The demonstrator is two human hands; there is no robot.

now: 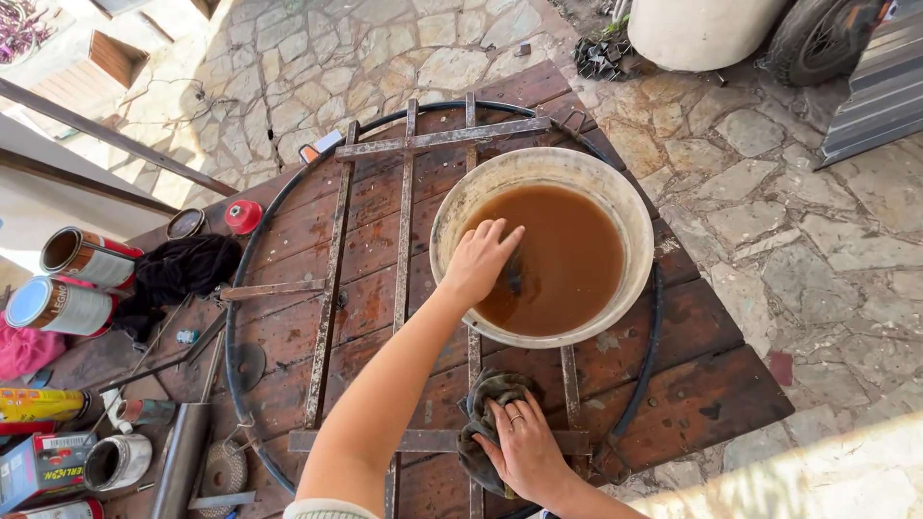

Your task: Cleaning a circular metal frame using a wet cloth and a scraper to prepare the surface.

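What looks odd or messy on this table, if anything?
The white basin holds murky brown water, and the left hand dips into it. The metal grate under it looks rusty and stained. The right hand presses a dirty rag on the grate. Two paint cans lie tipped on their sides at the left; no spill shows.

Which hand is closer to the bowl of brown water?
The left hand: its fingers dip into the brown water in the bowl. The right hand is below the bowl, pressing a dirty rag on the metal grate.
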